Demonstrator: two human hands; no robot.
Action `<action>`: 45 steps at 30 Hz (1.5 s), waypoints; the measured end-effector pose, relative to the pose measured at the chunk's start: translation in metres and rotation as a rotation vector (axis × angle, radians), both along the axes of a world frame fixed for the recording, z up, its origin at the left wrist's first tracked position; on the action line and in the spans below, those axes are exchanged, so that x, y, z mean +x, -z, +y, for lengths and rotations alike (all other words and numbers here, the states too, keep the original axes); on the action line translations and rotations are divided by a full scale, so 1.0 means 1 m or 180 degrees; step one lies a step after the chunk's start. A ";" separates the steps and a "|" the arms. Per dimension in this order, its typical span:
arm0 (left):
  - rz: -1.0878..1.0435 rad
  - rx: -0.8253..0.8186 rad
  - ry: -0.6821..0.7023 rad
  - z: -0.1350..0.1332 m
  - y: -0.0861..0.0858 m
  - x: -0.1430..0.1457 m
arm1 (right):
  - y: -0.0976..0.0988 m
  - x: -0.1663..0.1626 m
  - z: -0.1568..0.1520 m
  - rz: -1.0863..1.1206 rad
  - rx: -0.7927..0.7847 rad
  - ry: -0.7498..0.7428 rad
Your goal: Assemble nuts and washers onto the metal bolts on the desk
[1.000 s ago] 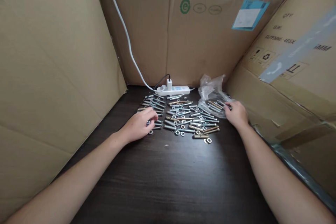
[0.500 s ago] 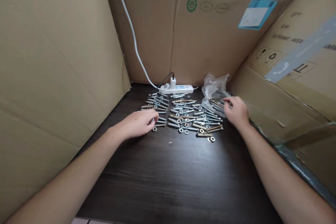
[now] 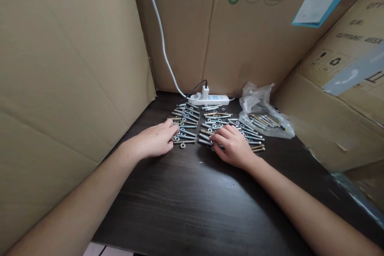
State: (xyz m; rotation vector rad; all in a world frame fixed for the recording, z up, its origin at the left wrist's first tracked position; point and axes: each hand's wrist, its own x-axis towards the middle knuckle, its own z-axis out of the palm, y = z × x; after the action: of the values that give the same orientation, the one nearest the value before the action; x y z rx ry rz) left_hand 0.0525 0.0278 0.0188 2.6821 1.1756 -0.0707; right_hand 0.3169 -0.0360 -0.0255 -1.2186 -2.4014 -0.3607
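A dark wood-grain bench point(image 3: 180, 212) shows its near edge at lower left, with a broad stretch of surface between that edge and the bolts. Beyond, the left hand point(image 3: 157, 138) curls at the left cluster of silver metal bolts point(image 3: 189, 132); the right hand point(image 3: 232, 146) bends over the right cluster of silver and brass-coloured bolts point(image 3: 223, 117). Whether either grips anything, I cannot tell. A narrow gap separates the clusters. Toward the far right corner lies a clear plastic bag point(image 3: 258, 100) holding bolts. Brown cardboard walls point(image 3: 180, 48) close the left, right and far sides.
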 end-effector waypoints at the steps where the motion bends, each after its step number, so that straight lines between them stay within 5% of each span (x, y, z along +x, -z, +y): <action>1: 0.0028 -0.0045 -0.0014 0.000 0.000 0.000 | 0.000 0.001 0.000 -0.0013 -0.0015 0.0005; 12: 0.0133 -0.0023 0.0018 0.002 0.007 -0.001 | 0.001 0.004 0.000 -0.0110 -0.0082 0.0004; 23: 0.0100 0.0135 0.0093 -0.005 0.007 0.005 | -0.004 -0.058 0.001 -0.0422 -0.0107 0.0048; 37: 0.0189 0.0524 0.0266 -0.006 0.010 0.010 | 0.007 -0.055 0.005 -0.0370 -0.0024 0.0233; 45: -0.0375 0.0498 0.0269 -0.002 -0.004 0.005 | 0.005 -0.049 0.006 0.0099 0.0096 0.0246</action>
State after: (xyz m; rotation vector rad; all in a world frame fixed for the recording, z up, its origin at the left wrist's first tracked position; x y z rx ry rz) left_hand 0.0574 0.0256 0.0231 2.8262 1.0740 0.1708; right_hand 0.2675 -0.0297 -0.0306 -1.2967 -2.3192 -0.3973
